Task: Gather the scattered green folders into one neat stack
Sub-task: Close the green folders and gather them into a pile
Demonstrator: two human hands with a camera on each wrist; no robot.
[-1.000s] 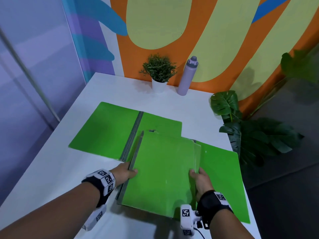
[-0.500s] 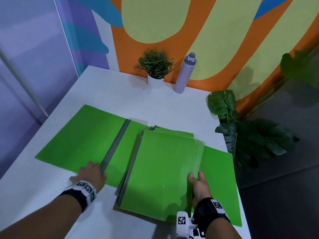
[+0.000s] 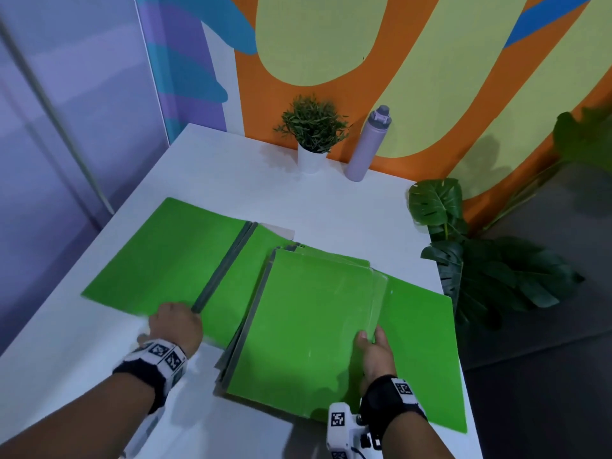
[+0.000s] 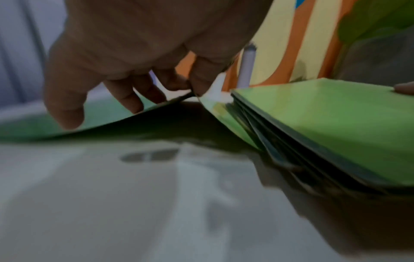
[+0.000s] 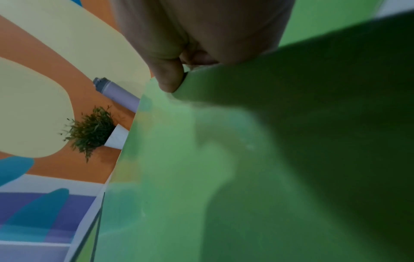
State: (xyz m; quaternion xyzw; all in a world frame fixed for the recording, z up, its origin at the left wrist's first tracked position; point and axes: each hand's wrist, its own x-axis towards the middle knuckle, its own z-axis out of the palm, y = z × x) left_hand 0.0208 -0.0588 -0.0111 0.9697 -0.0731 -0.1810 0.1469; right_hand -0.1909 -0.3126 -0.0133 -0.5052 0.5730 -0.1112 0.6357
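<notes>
An open green folder [image 3: 165, 256] with a grey spine [image 3: 225, 266] lies flat on the left of the white table [image 3: 314, 200]. My left hand [image 3: 175, 323] grips its near edge beside the spine. In the left wrist view that edge [image 4: 27, 127] is raised off the table under my curled fingers [image 4: 134, 101]. A stack of green folders [image 3: 314, 326] sits in the middle, overlapping the open one. My right hand [image 3: 372, 351] pinches the stack's right edge, thumb [image 5: 168, 78] on top. Another green folder [image 3: 424, 342] juts out beneath the stack on the right.
A small potted plant [image 3: 313, 134] and a purple bottle [image 3: 367, 144] stand at the table's far edge against the painted wall. A big leafy plant [image 3: 480, 266] stands on the floor just past the right table edge.
My left hand has left the stack's left edge and moved left to the open folder's near edge by the spine. My right hand has kept its hold on the stack's right edge.
</notes>
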